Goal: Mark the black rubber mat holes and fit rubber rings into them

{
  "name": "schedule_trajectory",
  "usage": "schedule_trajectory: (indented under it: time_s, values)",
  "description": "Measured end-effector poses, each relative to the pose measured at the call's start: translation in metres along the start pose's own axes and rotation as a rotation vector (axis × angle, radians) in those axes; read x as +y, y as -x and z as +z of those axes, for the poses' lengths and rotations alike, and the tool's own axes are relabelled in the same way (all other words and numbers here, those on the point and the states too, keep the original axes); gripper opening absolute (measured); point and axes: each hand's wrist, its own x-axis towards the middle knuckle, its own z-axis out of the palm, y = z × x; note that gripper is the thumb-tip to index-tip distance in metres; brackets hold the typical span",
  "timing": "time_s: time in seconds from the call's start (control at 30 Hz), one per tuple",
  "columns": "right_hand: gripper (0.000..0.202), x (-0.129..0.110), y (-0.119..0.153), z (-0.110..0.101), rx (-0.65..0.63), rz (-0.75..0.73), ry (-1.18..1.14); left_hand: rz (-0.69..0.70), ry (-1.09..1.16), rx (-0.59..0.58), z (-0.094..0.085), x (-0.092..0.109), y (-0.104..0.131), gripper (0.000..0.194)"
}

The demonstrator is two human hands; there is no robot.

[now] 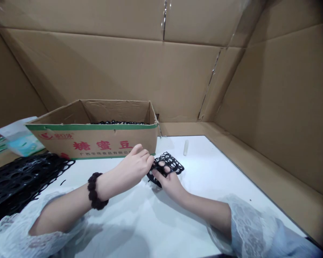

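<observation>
Fingers on the left hand (141, 159) are curled in nearly all the way, tips meeting at the near-left edge of a black holey piece (174, 165), just right of centre frame. Looks like a pinch, though the exact grip is hidden. Right hand (174, 186) has its thumb on top and fingers behind, with only the piece's thickness between them, probably because something that floppy needs backing from both sides.

Biggest stuff first: cardboard walls (118, 68) fill the top and right of frame, maybe as a screen so bits don't wander off. White tabletop (199, 186) sits below, and black shows up nicely against it, which I guess helps. Carton (97, 138) left of centre has more black holey stuff in it, a tall-sided way to contain the tangle imo. Black mesh pile (18, 172) lies at the left edge, likely there to be in easy reach of the left arm. Pale packet (27, 141) is tucked behind that, kinda out of the way. Then there's a dark bobbly band (93, 193) round the left wrist, a small whitish stick (186, 147) beyond the hands, and a tiny black scrap (62, 182) beside the pile.
</observation>
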Motion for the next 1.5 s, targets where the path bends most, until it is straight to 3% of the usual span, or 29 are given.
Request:
schedule_trajectory:
  time_s: [0.4, 0.67, 0.87, 1.07, 1.5]
  values:
    - [0.018, -0.008, -0.001, -0.005, -0.011, 0.007, -0.05, -0.059, 0.333, -0.021, -0.001, -0.012, 0.002, 0.015]
    - [0.019, -0.004, -0.001, -0.004, -0.006, -0.074, 0.032, 0.044, 0.179, 0.039, 0.002, -0.011, 0.002, 0.016]
    - [0.025, -0.003, 0.002, -0.001, 0.006, -0.053, 0.029, 0.104, 0.061, 0.138, 0.006, -0.009, 0.002, 0.018]
    - [0.025, -0.013, 0.001, -0.003, 0.006, -0.039, 0.052, 0.145, -0.031, 0.13, 0.0, -0.006, 0.003, 0.017]
    - [0.017, -0.009, 0.0, -0.003, -0.074, -0.086, 0.131, -0.023, 0.388, -0.022, -0.008, -0.012, 0.004, 0.012]
